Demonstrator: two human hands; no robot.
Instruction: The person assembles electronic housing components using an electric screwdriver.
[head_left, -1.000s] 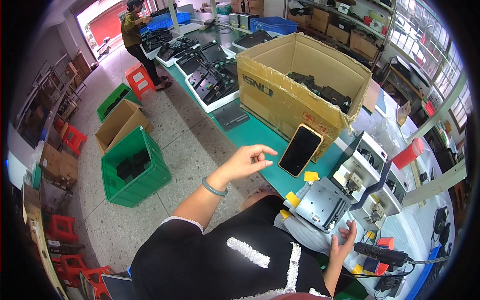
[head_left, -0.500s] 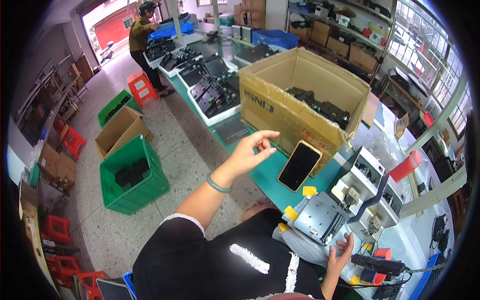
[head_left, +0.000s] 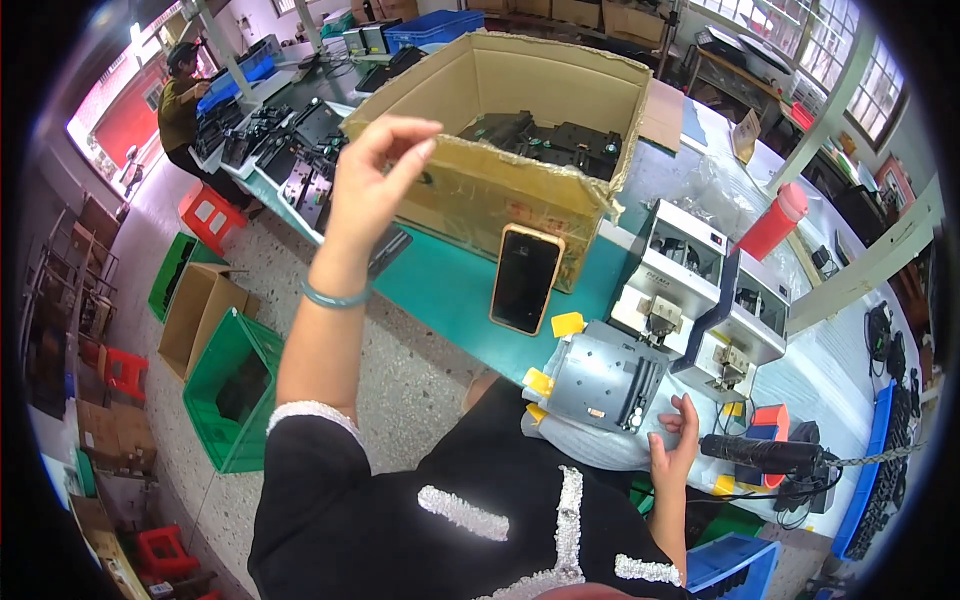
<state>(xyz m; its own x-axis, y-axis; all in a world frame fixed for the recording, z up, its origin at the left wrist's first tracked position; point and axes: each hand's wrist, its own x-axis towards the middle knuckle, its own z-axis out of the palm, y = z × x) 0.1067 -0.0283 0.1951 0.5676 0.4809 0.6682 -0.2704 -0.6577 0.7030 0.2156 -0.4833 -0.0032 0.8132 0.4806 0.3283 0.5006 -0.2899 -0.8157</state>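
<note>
My left hand (head_left: 378, 178) is raised in front of the near left corner of a large cardboard box (head_left: 470, 190). Its fingers are bent and apart from the thumb, and nothing shows between them. Black mechanical parts (head_left: 560, 143) lie inside the box. My right hand (head_left: 678, 440) rests open and empty at the right edge of a dark grey metal-and-plastic unit (head_left: 605, 375), its fingers loosely spread. That unit lies on grey padding (head_left: 590, 445) close to my body, with yellow pieces (head_left: 538, 381) along its left side.
A phone in a tan case (head_left: 527, 280) leans on the box. Two silver machines (head_left: 680, 262) stand right of it, with a red cylinder (head_left: 775, 222) behind. A black-handled tool (head_left: 760, 452) hangs at the right. Green crates (head_left: 228, 400) stand on the floor. A person (head_left: 180, 110) works far left.
My left hand has risen from over the bench edge to the box's near left corner. My right hand stays beside the grey unit. The whole view has shifted.
</note>
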